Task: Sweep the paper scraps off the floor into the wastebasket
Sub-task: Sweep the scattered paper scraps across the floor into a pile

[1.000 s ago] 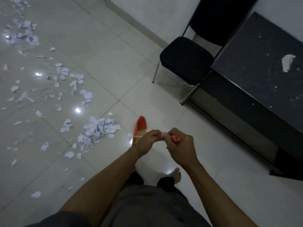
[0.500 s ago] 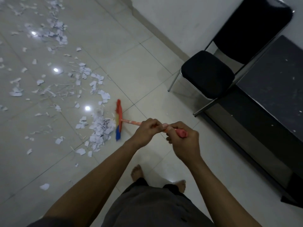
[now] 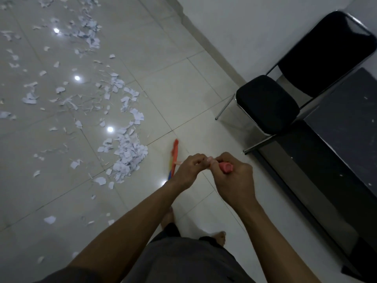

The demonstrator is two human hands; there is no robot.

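Head view: your fingers (image 3: 196, 160) on both hands are curled tight round the broom's pink handle (image 3: 225, 167), left hand (image 3: 187, 171) just ahead of right hand (image 3: 234, 180). The broom head (image 3: 174, 156) sits just right of the scrap pile (image 3: 128, 154), apart from it. More scraps (image 3: 89, 39) litter the floor (image 3: 183, 94) far left. A chair (image 3: 267, 103) stands at right.

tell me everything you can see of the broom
The broom is short-handled, its narrow head seen edge-on: red-orange at the far end, yellow and blue nearer. A thin pinkish-orange handle, plastic by its look, runs back to the person. The left hand grips its middle; the right hand grips it just under the red end cap. The head is low by the tiled floor, right of the pile of paper scraps and apart from it; floor contact is unclear.
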